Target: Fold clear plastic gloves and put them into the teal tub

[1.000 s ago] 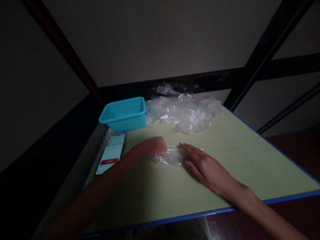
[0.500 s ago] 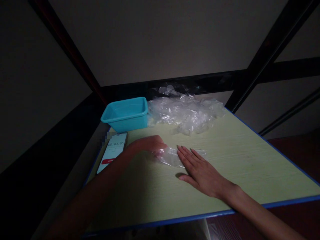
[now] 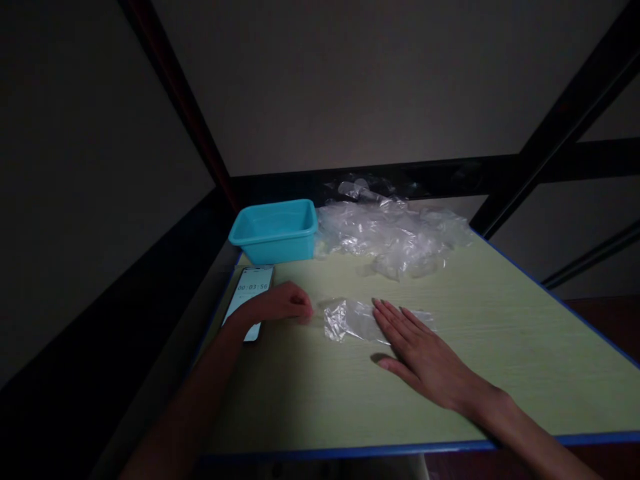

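Note:
A thin clear plastic glove appears to lie flattened on the table, its left end crinkled. My right hand rests palm down across its right part, fingers stretched out and thumb apart, covering some of the plastic. To the left of the crinkled end is my left hand, with its fingers curled in. Those fingertips are blurred, and I cannot make out whether any plastic is pinched in them. Behind lies a heap of crumpled clear plastic gloves, some with rounded finger-like ends showing.
A turquoise plastic basin stands at the back left, beside the heap. Near the left edge lies a phone showing a running timer, partly covered by my left forearm. The pale wooden table has a blue edge and meets a wall behind.
My left hand has moved left, away from the crinkled end of the plastic. My right hand stays flat in place. The whole view has shifted slightly.

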A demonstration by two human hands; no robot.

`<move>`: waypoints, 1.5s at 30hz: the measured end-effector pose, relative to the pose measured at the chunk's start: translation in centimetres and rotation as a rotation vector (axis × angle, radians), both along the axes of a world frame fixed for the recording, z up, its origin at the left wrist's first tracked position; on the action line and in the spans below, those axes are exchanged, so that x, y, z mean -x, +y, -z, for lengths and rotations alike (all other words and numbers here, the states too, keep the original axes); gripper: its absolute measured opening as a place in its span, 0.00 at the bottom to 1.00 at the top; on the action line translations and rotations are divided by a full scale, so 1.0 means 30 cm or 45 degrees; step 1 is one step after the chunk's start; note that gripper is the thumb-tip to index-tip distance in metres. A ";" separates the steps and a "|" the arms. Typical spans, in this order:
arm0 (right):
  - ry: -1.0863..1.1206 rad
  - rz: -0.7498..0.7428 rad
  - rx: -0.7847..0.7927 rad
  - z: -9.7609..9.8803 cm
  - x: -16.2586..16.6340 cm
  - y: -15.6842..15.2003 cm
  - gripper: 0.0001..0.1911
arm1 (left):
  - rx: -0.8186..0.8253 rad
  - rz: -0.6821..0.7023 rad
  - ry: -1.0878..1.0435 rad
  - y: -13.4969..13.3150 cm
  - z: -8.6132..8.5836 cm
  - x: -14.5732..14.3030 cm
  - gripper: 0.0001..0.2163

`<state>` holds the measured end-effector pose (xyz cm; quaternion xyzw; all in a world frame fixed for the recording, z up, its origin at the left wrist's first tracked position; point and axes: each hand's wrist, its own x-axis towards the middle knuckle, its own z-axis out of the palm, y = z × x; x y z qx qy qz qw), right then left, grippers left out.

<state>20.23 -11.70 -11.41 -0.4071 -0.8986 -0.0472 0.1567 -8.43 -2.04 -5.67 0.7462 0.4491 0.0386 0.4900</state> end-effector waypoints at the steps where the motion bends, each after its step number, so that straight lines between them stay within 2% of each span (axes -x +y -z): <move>1: -0.001 -0.001 -0.003 0.002 -0.001 0.000 0.38 | -0.030 -0.009 0.021 -0.003 -0.002 0.005 0.15; 8: -0.035 -0.006 -0.020 0.002 -0.002 0.006 0.39 | -0.143 -0.008 0.102 -0.018 -0.021 0.023 0.14; 16: -0.041 -0.021 -0.027 -0.003 -0.002 0.007 0.39 | -0.218 -0.098 0.084 -0.025 -0.028 0.025 0.08; 26: -0.048 -0.009 -0.021 0.001 -0.003 0.005 0.40 | -0.301 0.013 0.380 -0.043 -0.019 0.027 0.06; 35: -0.055 0.005 -0.002 0.003 -0.002 0.005 0.40 | -0.406 -0.037 0.672 -0.073 -0.027 0.017 0.06; 45: -0.007 0.001 0.036 0.001 -0.003 0.005 0.39 | -0.502 -0.080 0.769 -0.092 -0.055 0.034 0.06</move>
